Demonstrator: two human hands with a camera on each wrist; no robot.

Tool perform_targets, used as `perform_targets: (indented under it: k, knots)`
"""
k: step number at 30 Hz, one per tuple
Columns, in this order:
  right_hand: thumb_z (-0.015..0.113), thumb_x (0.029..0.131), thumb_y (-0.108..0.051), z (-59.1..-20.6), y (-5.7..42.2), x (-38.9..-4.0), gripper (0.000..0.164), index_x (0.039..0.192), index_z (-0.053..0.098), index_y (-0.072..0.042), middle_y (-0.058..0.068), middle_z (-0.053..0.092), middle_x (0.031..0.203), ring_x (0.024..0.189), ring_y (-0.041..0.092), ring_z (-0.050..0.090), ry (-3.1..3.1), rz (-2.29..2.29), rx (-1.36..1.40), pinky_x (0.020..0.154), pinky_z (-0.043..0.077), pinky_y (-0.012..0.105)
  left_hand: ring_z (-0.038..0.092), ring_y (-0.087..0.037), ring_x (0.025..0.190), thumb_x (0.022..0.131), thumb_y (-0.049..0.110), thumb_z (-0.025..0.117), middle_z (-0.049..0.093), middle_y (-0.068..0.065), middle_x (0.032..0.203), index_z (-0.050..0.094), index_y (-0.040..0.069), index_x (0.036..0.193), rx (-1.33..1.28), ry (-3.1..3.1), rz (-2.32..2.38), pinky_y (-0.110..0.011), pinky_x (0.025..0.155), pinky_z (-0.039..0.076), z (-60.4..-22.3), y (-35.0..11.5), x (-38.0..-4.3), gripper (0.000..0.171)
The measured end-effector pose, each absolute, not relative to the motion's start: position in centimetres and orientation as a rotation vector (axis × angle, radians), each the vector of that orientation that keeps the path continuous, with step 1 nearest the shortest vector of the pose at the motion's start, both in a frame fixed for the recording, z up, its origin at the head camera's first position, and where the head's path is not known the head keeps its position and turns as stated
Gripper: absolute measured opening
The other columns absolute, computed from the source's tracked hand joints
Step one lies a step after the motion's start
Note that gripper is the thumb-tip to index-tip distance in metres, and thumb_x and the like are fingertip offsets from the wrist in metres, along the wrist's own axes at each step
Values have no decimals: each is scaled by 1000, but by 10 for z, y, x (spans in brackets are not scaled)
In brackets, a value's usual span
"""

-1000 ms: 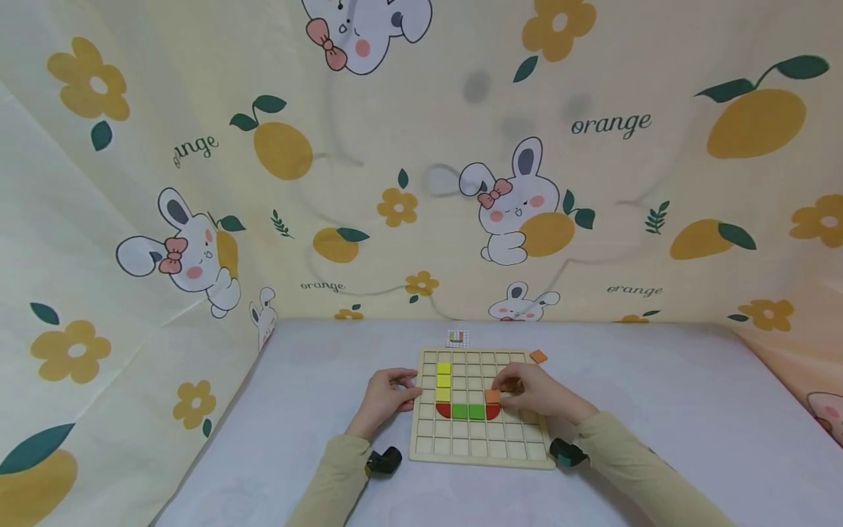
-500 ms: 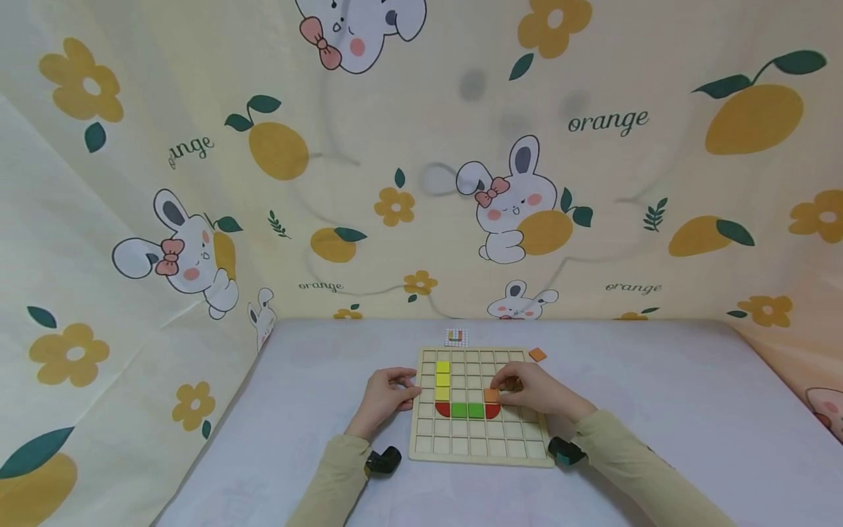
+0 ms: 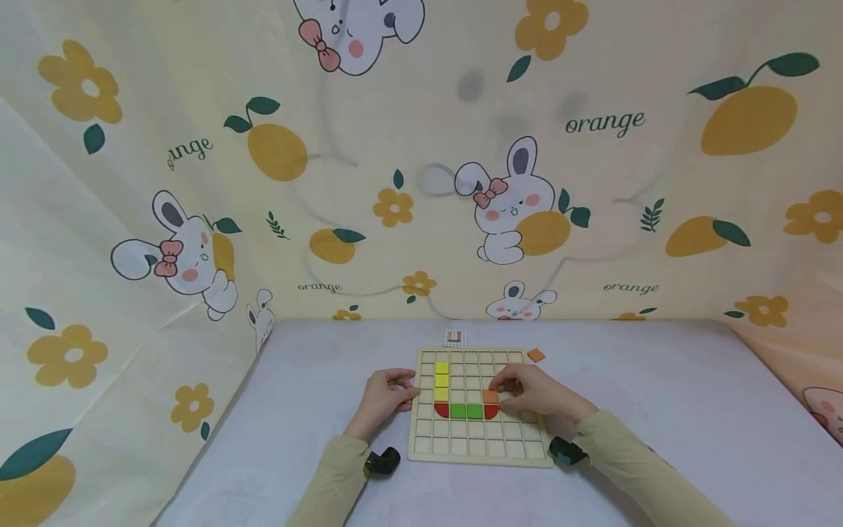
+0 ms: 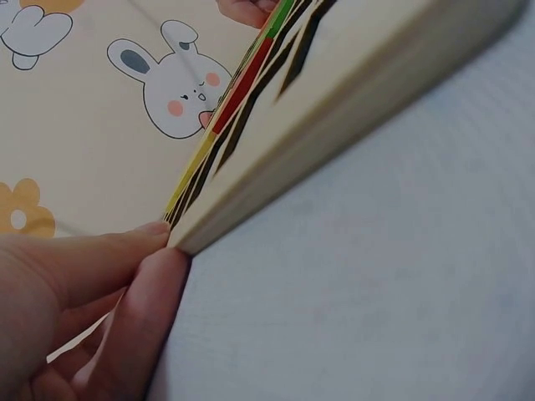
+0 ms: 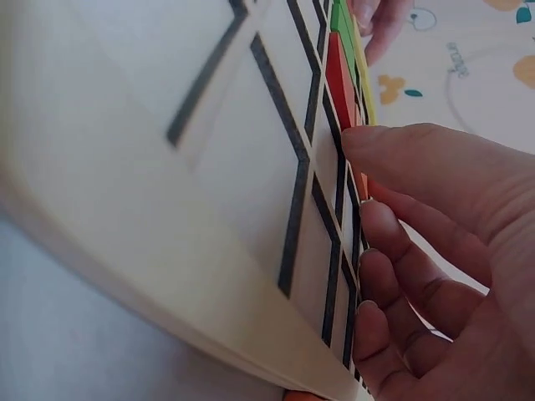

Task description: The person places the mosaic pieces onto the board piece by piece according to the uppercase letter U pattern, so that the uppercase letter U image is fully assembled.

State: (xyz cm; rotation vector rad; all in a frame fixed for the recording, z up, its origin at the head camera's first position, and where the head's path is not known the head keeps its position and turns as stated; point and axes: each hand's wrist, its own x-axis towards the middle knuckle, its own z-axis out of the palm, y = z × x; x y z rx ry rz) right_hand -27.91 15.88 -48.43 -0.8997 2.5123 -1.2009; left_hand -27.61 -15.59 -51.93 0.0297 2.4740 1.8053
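A pale wooden grid board (image 3: pixel 477 445) lies on the table. My left hand (image 3: pixel 382 395) holds its left edge between thumb and fingers; the left wrist view shows the fingertips right at the board's corner. Thumb and fingertips of my right hand (image 3: pixel 538 391) pinch an orange square tile (image 3: pixel 489 397) in a cell right of centre, just above a rounded red tile (image 3: pixel 491 411). In the right wrist view the thumb hides much of this orange tile. Three yellow tiles (image 3: pixel 441 380) form a column at left, over another rounded red tile (image 3: pixel 442 410). Two green tiles (image 3: pixel 466 411) join the reds.
A loose orange tile (image 3: pixel 536 355) lies by the board's far right corner. Behind the far edge is a small card (image 3: pixel 455 337) with a coloured U pattern on a grid. A printed cloth (image 3: pixel 395 241) with rabbits and oranges hangs behind and beside the table.
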Motion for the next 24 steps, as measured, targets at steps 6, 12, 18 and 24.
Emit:
perform_targets:
  k: [6, 12, 18, 24]
  knots:
    - [75, 82, -7, -486, 159, -280, 25, 106, 66, -5, 4, 62, 102, 88, 22, 54, 2523, -1199, -913, 74, 50, 28, 60, -12, 58, 82, 4, 74, 62, -7, 86, 66, 3, 116, 34, 2482, 1803, -28, 56, 58, -520, -156, -277, 36]
    - [77, 81, -11, -487, 162, -280, 29, 108, 67, -7, 2, 62, 103, 90, 23, 55, 2546, -1211, -871, 76, 50, 30, 61, -12, 59, 82, 4, 74, 62, -7, 86, 66, 3, 117, 34, 2482, 1798, -29, 56, 58, -521, -156, -277, 36]
    - [77, 81, -14, -480, 175, -277, 33, 111, 66, -8, 3, 62, 103, 91, 25, 53, 2600, -1199, -871, 75, 48, 30, 61, -12, 59, 82, 5, 75, 62, -7, 86, 66, 3, 117, 36, 2481, 1799, -29, 56, 58, -521, -156, -277, 36]
    - [78, 80, -14, -473, 196, -274, 32, 110, 67, -8, 4, 63, 100, 90, 25, 52, 2675, -1176, -793, 72, 45, 27, 61, -12, 59, 82, 5, 75, 62, -7, 86, 66, 3, 117, 31, 2487, 1796, -28, 56, 58, -520, -156, -275, 36]
